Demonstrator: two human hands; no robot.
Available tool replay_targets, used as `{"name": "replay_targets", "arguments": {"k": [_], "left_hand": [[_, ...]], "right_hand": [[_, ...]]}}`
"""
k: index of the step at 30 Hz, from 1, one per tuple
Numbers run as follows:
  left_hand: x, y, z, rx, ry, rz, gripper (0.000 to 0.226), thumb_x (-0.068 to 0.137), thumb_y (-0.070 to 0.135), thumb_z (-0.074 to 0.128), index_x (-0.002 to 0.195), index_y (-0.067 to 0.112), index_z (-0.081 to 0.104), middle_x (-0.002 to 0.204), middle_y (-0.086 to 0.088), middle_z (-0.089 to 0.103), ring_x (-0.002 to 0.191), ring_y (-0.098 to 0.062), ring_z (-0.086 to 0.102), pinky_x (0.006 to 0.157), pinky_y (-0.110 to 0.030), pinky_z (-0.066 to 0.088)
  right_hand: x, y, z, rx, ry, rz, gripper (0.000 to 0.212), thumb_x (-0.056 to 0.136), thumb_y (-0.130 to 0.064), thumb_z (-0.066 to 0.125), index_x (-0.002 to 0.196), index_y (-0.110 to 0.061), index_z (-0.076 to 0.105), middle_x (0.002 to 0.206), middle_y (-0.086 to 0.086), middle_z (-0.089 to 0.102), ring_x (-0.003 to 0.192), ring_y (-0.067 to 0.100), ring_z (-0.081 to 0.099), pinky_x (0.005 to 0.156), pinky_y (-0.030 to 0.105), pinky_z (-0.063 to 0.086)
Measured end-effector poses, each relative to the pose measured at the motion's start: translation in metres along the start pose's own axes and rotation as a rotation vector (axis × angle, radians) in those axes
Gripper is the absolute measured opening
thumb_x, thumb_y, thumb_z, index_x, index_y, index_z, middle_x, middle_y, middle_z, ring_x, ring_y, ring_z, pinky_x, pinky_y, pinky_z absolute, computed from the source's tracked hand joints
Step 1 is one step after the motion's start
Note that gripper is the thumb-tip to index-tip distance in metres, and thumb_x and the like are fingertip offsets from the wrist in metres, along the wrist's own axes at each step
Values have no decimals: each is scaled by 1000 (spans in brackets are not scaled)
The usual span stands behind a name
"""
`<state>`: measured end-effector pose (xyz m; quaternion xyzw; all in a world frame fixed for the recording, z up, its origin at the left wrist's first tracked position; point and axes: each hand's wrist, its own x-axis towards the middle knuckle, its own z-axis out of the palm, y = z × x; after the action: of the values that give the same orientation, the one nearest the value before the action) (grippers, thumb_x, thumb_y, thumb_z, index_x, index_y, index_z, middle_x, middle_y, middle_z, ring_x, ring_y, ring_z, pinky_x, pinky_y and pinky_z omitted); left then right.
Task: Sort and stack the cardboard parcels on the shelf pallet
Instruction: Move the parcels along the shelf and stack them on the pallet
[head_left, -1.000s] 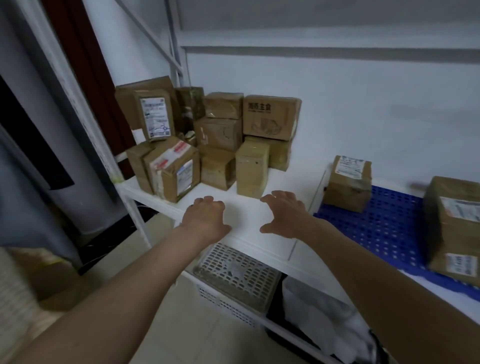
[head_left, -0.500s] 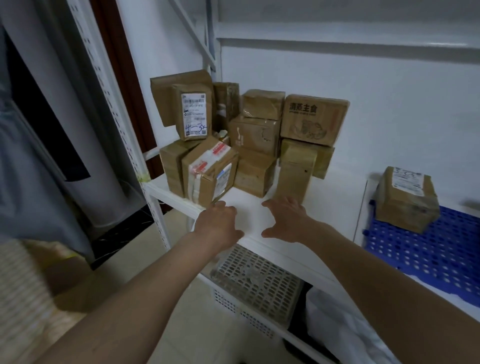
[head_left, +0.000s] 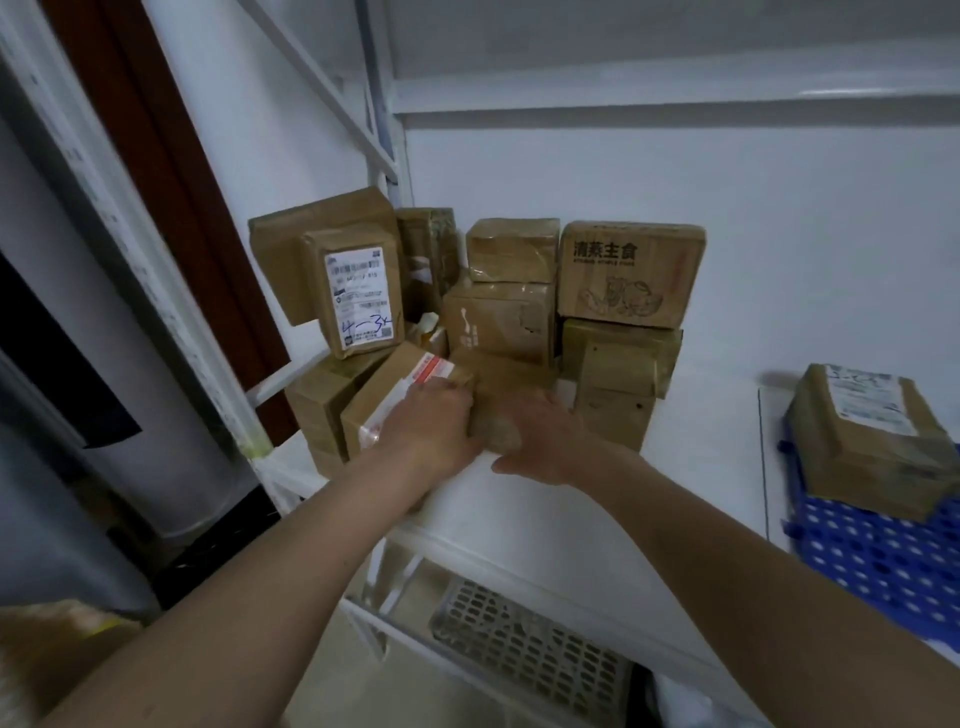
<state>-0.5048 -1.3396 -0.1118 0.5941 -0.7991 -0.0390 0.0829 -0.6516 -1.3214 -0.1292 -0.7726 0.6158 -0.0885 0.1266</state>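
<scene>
Cardboard parcel (head_left: 395, 400), taped red and white, at the front of the shelf (head_left: 519, 499) pile, clasped by my left hand (head_left: 431, 431) while my right hand (head_left: 540, 441) braces the neighbouring box (head_left: 498, 384) against toppling.

- White wall (head_left: 727, 208) behind a white metal shelf frame (head_left: 156, 249) with perforated uprights.
- Dark red-brown door frame (head_left: 171, 171) at left.
- Pale tiled floor (head_left: 332, 670) below.
- Grey slotted crate (head_left: 530, 654) under the shelf.
</scene>
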Motion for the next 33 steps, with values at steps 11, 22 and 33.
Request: {"name": "replay_targets", "arguments": {"k": [11, 22, 33], "left_hand": [[67, 18, 25, -110, -32, 222, 36, 86, 30, 64, 117, 14, 56, 121, -8, 59, 111, -26, 55, 93, -35, 42], [116, 81, 36, -792, -347, -17, 76, 91, 59, 46, 153, 24, 16, 158, -4, 23, 142, -28, 25, 111, -44, 26], [116, 89, 60, -1102, -516, -46, 75, 88, 47, 60, 150, 28, 23, 143, -7, 40, 112, -28, 52, 80, -38, 48]], "right_hand": [[23, 18, -7, -16, 195, 35, 48, 86, -27, 62, 130, -10, 50, 133, 12, 46, 129, 31, 32, 105, 35, 26], [13, 84, -38, 337, 399, 742, 48, 94, -31, 46, 135, -7, 36, 137, 16, 44, 124, 37, 41, 104, 44, 37], [-10, 80, -18, 761, 421, 778, 49, 98, -20, 43, 143, -10, 28, 135, 16, 50, 120, 34, 51, 102, 47, 43]]}}
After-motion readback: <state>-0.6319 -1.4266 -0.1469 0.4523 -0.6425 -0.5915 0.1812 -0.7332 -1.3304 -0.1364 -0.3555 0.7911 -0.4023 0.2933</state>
